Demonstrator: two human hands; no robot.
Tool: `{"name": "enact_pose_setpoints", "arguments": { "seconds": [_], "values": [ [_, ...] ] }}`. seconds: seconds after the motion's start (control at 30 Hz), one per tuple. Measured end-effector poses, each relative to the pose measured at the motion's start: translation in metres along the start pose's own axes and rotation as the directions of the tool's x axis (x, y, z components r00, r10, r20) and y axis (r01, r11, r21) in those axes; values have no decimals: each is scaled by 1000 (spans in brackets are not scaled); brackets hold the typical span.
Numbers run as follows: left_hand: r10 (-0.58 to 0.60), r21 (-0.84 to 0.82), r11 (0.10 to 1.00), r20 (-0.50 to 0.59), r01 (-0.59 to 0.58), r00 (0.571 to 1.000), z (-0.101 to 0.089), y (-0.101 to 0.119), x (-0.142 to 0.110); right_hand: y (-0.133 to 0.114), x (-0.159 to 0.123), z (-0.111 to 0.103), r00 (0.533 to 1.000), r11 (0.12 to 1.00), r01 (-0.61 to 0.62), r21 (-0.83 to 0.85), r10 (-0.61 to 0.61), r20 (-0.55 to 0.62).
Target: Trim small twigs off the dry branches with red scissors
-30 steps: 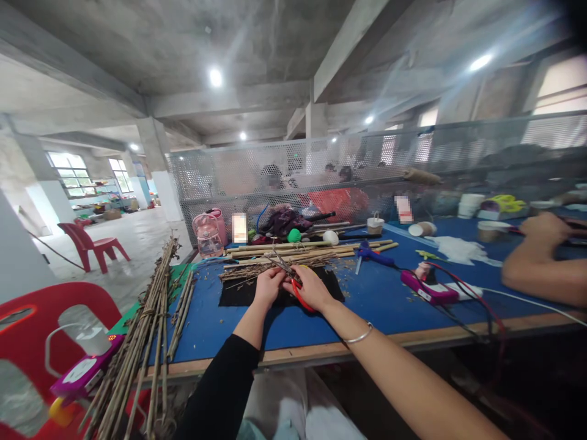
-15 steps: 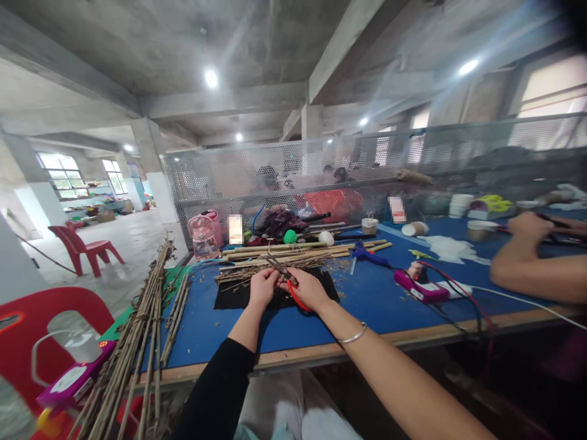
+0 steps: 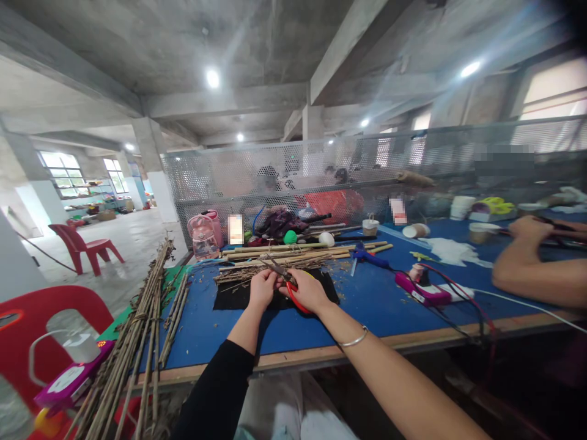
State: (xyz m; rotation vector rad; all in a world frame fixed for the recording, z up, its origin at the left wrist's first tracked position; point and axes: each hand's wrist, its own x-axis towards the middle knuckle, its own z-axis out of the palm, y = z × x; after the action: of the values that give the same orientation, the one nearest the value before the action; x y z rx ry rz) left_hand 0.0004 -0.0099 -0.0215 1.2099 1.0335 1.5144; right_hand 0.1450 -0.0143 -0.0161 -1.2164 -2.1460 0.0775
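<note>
My right hand (image 3: 308,291) is wrapped round the red-handled pruning shears (image 3: 301,299), whose metal blades point away and to the left. Close against it, my left hand (image 3: 263,288) has its fingers pinched together near the blades; whatever they hold is too small to make out. Under both hands lies a black mat (image 3: 232,299) on the blue tabletop. A heap of thin dry twigs (image 3: 233,276) spreads across the mat's far side, just beyond my fingers. Longer pale sticks (image 3: 257,250) lie behind the heap.
A tall bundle of dry stalks (image 3: 137,330) leans on the table's left edge. At right are a blue glue gun (image 3: 371,255), a purple power strip (image 3: 424,292) with cables, and another person's arm (image 3: 523,269). A perforated metal screen (image 3: 220,174) stands behind the table.
My hands stay in nearly the same spot. The shears' handles look spread wider, with a yellow part now showing by my right hand.
</note>
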Motion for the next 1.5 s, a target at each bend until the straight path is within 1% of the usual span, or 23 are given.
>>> {"name": "enact_pose_setpoints", "arguments": {
  "seconds": [0.1, 0.23, 0.3, 0.4, 0.5, 0.6, 0.73, 0.9, 1.03, 1.2, 1.37, 1.5],
  "values": [
    [-10, -2, 1000, 16, 10, 1000, 0, -1, 0, -1, 0, 0, 1000, 1000, 14, -5, -14, -9],
    [8, -7, 1000, 80, -7, 997, -2, -5, 0, 0, -1, 1, 1000, 999, 18, 32, -18, 7],
    [-4, -29, 1000, 89, 6, 996, -2, -6, 1, 1, -1, 1, 1000, 999, 16, 49, -17, 15],
    [-42, -99, 994, 76, 50, 996, 0, -6, 1, 0, -1, 0, 1000, 998, 13, 55, -13, 0],
    [-86, -163, 983, 32, 90, 996, 2, -4, 1, -2, 0, -2, 1000, 999, -5, 36, 6, -15],
    [-95, -167, 982, -21, 90, 995, 3, -3, 0, -4, 0, -3, 1000, 1000, -13, 27, 13, -17],
    [-75, -130, 989, -35, 70, 997, 3, -2, 0, -4, -1, -2, 1000, 999, -8, 41, 8, -7],
    [-46, -110, 993, 32, 49, 998, 2, -2, -2, 0, 1, 1, 998, 999, 38, 12, -37, -48],
    [-27, -67, 997, 38, 29, 999, 2, -1, -2, 4, 3, 5, 996, 998, 56, -21, -57, -66],
    [34, 8, 999, 3, -34, 999, 2, 1, -3, 6, 3, 7, 995, 998, 65, -23, -67, -73],
    [126, 156, 981, -38, -119, 991, 0, 2, -4, 3, 1, 4, 999, 997, 44, 57, -43, -19],
    [167, 245, 959, -94, -140, 981, -1, 2, -3, 3, 1, 5, 1000, 997, 0, 83, -1, 12]
  ]
}}
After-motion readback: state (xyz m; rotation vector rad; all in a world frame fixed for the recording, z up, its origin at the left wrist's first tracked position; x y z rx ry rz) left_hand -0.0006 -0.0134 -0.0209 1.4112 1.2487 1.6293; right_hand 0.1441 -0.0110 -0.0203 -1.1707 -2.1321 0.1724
